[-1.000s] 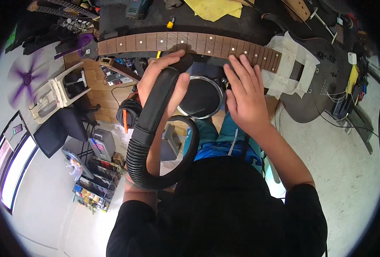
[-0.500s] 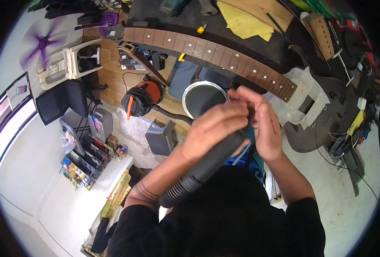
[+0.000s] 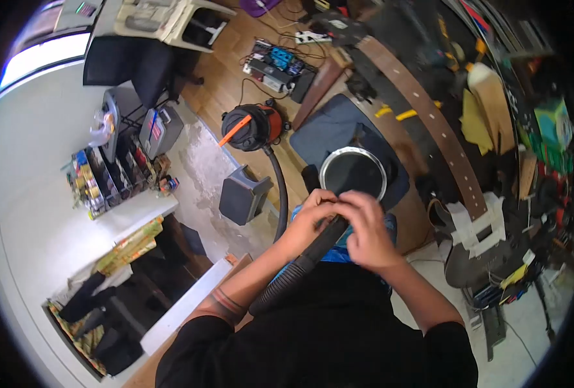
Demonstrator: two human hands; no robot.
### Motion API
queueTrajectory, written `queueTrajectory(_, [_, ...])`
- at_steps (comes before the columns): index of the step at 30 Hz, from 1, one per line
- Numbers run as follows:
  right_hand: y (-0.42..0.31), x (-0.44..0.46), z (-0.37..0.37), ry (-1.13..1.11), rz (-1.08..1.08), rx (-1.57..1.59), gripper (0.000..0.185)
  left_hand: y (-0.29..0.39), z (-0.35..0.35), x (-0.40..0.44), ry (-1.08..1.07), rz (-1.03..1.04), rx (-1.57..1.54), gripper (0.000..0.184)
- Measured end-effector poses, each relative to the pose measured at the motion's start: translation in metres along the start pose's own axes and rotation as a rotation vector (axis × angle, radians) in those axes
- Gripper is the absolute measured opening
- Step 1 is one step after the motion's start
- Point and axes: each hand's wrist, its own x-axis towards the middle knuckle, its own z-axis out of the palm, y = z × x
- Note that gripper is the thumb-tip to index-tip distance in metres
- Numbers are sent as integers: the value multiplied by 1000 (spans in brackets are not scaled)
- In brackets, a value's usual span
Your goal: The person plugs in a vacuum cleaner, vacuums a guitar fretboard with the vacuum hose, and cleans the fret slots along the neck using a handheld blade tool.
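Close to my body, my left hand (image 3: 306, 223) is wrapped round the upper end of a black vacuum hose (image 3: 303, 258). My right hand (image 3: 368, 233) touches the hose end from the other side, its fingers bent over the top and partly blurred. What the fingertips pinch there is hidden. Just beyond the hands is a round black pad with a silver rim (image 3: 353, 173). Off to the right, a guitar neck (image 3: 429, 116) with dot inlays lies on the dark workbench, its lower end by a body covered with pale masking tape (image 3: 478, 226).
An orange and black vacuum cleaner (image 3: 254, 126) stands on the floor at left centre, near a grey step stool (image 3: 243, 195). Farther left are a tool organizer (image 3: 115, 171) and a black chair (image 3: 128, 68). Yellow cloth and wood pieces lie on the bench.
The view has swung left, away from the bench. My hands have left the guitar neck and come together at the hose end, which has moved down towards my body.
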Motion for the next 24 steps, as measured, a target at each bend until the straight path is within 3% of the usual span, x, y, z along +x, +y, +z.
queueTrajectory(1, [-10, 11, 19, -83, -83, 132, 76, -16, -12, -3, 33, -37, -103, 29])
queueTrajectory(2, [-29, 27, 35, -196, -133, 82, 70, -67, -24, -11, 4, -82, -293, 26])
queueTrajectory(4, [-42, 49, 91, -417, -243, 161, 61, -105, -55, -14, -23, -118, -814, 25])
queueTrajectory(5, [-41, 59, 119, -450, -241, 184, 58, -121, -50, -9, 231, -346, -994, 17])
queueTrajectory(8, [-33, 97, 202, -526, -219, 257, 49, -190, -102, -11, 112, -675, -1053, 23])
queueTrajectory(9, [-29, 112, 226, -541, -208, 283, 47, -182, -127, -7, 6, -964, -1335, 30])
queueTrajectory(12, [-7, 146, 307, -573, -203, 175, 45, -339, -164, -6, -158, -549, -1231, 33])
queueTrajectory(13, [2, 156, 334, -587, -213, 110, 44, -338, -201, 3, -22, -521, -999, 36])
queueTrajectory(14, [13, 167, 361, -614, -179, 101, 43, -396, -218, 12, 120, -221, -647, 31])
queueTrajectory(15, [24, 176, 387, -639, -142, 92, 42, -417, -231, 21, 409, -607, -618, 33])
queueTrajectory(17, [30, 193, 420, -676, -66, 97, 39, -448, -271, 35, 606, -367, 235, 37])
queueTrajectory(19, [31, 202, 438, -712, -63, 74, 42, -477, -297, 43, 454, -412, 451, 53])
queueTrajectory(24, [34, 209, 453, -773, -5, -22, 40, -504, -311, 44, 279, -488, 661, 62])
